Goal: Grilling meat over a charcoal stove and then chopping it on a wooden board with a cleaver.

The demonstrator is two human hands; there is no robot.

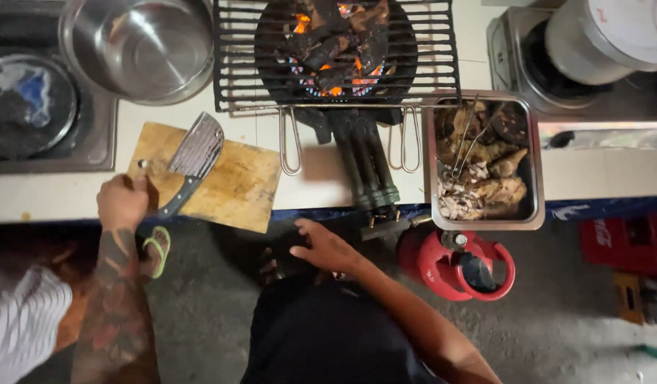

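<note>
My left hand, on a tattooed forearm, is curled over the near left corner of a wooden cutting board that juts over the counter edge. A cleaver lies diagonally on the board, its dark handle ending just right of that hand; the hand does not hold it. My right hand hangs open with fingers spread, below the counter edge and left of the burner's gas fitting. It holds nothing.
A black grill grate with glowing coals and charred pieces sits on a gas burner. Around it are a steel tray of cooked meat with tongs, a steel bowl, a sink, a red gas cylinder, a green sandal and striped cloth.
</note>
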